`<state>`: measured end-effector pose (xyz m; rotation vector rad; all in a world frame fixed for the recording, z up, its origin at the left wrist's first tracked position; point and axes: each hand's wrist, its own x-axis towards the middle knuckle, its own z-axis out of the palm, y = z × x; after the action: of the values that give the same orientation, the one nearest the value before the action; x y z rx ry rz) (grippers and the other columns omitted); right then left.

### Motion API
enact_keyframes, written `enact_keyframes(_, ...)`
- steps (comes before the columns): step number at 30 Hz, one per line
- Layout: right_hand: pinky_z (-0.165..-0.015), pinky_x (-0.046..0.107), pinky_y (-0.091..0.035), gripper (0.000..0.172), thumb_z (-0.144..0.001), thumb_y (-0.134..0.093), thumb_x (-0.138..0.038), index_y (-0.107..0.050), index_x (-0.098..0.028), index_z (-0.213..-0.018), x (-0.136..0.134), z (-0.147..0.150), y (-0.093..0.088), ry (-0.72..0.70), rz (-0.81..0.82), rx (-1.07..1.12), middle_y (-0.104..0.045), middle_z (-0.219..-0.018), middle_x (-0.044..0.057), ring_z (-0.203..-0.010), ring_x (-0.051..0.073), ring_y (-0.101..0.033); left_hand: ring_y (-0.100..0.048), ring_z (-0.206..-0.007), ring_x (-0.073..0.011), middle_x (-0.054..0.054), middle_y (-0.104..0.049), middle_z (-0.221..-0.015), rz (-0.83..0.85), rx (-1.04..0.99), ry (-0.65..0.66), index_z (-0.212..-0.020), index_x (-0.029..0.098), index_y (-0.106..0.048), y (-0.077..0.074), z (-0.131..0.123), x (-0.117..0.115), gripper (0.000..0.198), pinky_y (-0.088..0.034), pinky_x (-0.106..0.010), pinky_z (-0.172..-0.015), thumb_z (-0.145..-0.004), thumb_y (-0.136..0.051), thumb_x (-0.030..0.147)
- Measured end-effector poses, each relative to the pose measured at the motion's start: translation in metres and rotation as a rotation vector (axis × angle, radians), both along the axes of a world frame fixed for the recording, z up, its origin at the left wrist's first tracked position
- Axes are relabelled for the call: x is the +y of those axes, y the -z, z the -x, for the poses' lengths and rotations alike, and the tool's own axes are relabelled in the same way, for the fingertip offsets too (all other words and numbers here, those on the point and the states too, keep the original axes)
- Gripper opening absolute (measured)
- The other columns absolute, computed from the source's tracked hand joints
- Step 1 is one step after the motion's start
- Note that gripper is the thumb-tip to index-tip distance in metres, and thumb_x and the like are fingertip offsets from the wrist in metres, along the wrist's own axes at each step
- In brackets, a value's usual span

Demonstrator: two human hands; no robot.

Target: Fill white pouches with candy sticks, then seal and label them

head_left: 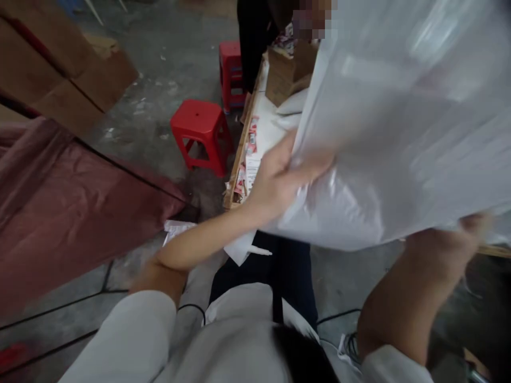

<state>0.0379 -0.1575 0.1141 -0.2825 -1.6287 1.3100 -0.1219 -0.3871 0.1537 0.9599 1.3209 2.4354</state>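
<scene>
A large, filled white plastic bag [399,138] is held up before me and takes up most of the upper right. My left hand [275,183] is closed on its left edge, the thumb lying over the shiny film. At the bag's lower right edge is my right hand [475,226], blurred and partly covered by the bag, gripping it there as far as I can see. Behind the bag, a wooden-edged table [235,189] bears printed pink-and-white packets [252,135] and an open cardboard box [281,74].
Two red plastic stools, a nearer stool [197,117] and a farther stool [229,50], stand left of the table. A person in dark clothing [253,37] is at its far end. Cardboard boxes [43,64] and a reddish cover [91,197] line the left. Cables [339,315] lie low down.
</scene>
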Motion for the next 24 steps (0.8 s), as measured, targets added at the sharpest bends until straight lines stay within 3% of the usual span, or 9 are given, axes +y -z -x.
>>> enact_keyframes(2,-0.088,0.043,-0.056,0.045,-0.055,-0.094,-0.037,-0.077,-0.022,-0.094,-0.008,-0.043,0.047,0.056,0.126,-0.104,-0.077,-0.099,0.006,-0.1,0.027,-0.072,-0.074,-0.088,-0.0199,0.002,-0.077,-0.092,0.146,-0.18,0.105,-0.104,0.021,-0.074,0.053,-0.034,0.002,0.024,-0.059,-0.032,-0.081,-0.085,-0.075,0.035)
enact_keyframes(5,-0.069,0.034,-0.053,0.041,-0.061,-0.085,-0.049,-0.071,-0.02,-0.086,-0.021,-0.087,0.124,0.173,0.354,-0.375,-0.074,-0.081,0.003,-0.074,0.019,-0.066,-0.069,-0.08,-0.0216,-0.001,-0.074,-0.083,0.373,-0.353,0.152,-0.095,0.018,-0.074,0.135,-0.062,0.008,0.027,-0.056,-0.033,-0.076,-0.078,-0.077,0.039)
enact_keyframes(8,-0.064,0.031,-0.048,0.045,-0.066,-0.076,-0.058,-0.065,-0.019,-0.085,-0.029,-0.107,0.171,0.237,0.307,-0.604,-0.068,-0.074,0.002,-0.068,0.018,-0.058,-0.066,-0.079,-0.0222,-0.001,-0.071,-0.078,0.588,-0.358,0.125,-0.082,0.019,-0.071,0.184,-0.059,0.013,0.022,-0.053,-0.035,-0.079,-0.069,-0.078,0.034)
enact_keyframes(10,-0.067,0.033,-0.049,0.041,-0.071,-0.073,-0.056,-0.061,-0.021,-0.088,-0.031,-0.108,0.174,0.407,0.185,-0.622,-0.064,-0.077,0.002,-0.072,0.019,-0.057,-0.065,-0.081,-0.0221,-0.001,-0.071,-0.08,0.631,-0.289,0.112,-0.082,0.02,-0.068,0.191,-0.047,0.017,0.025,-0.053,-0.035,-0.081,-0.068,-0.08,0.036)
enact_keyframes(13,-0.079,0.037,-0.051,0.028,-0.083,-0.07,-0.044,-0.059,-0.023,-0.098,-0.038,-0.089,0.147,0.681,-0.064,-0.451,-0.063,-0.092,0.006,-0.086,0.022,-0.06,-0.068,-0.087,-0.0227,-0.004,-0.074,-0.096,0.618,-0.242,0.166,-0.096,0.019,-0.066,0.182,-0.026,0.031,0.041,-0.052,-0.035,-0.082,-0.065,-0.084,0.04)
enact_keyframes(14,-0.082,0.038,-0.051,0.022,-0.087,-0.067,-0.039,-0.059,-0.023,-0.1,-0.042,-0.077,0.134,0.662,-0.157,-0.406,-0.064,-0.094,0.006,-0.088,0.023,-0.06,-0.068,-0.088,-0.0232,-0.006,-0.074,-0.099,0.621,-0.246,0.181,-0.099,0.019,-0.066,0.179,-0.021,0.038,0.045,-0.052,-0.035,-0.082,-0.064,-0.085,0.041)
enact_keyframes(16,-0.082,0.037,-0.052,0.011,-0.093,-0.059,-0.031,-0.061,-0.023,-0.1,-0.05,-0.043,0.111,0.449,-0.311,-0.401,-0.065,-0.093,0.006,-0.088,0.022,-0.062,-0.068,-0.088,-0.0239,-0.007,-0.075,-0.098,0.618,-0.249,0.188,-0.1,0.017,-0.068,0.174,-0.013,0.05,0.047,-0.052,-0.035,-0.082,-0.062,-0.085,0.041)
enact_keyframes(19,-0.086,0.038,-0.053,0.014,-0.092,-0.056,-0.021,-0.063,-0.022,-0.105,-0.06,0.02,0.09,0.123,-0.444,-0.551,-0.068,-0.101,0.009,-0.095,0.024,-0.064,-0.067,-0.089,-0.0242,-0.005,-0.075,-0.094,0.563,-0.204,0.166,-0.096,0.018,-0.071,0.173,-0.007,0.063,0.043,-0.051,-0.035,-0.084,-0.061,-0.083,0.04)
enact_keyframes(24,-0.089,0.038,-0.051,0.013,-0.092,-0.053,-0.014,-0.064,-0.02,-0.095,-0.067,0.099,0.091,0.053,-0.56,-0.784,-0.066,-0.101,0.013,-0.096,0.026,-0.061,-0.06,-0.075,-0.0196,0.002,-0.065,-0.071,0.559,-0.117,0.111,-0.076,0.019,-0.068,0.174,0.002,0.065,0.031,-0.047,-0.03,-0.073,-0.06,-0.086,0.039)
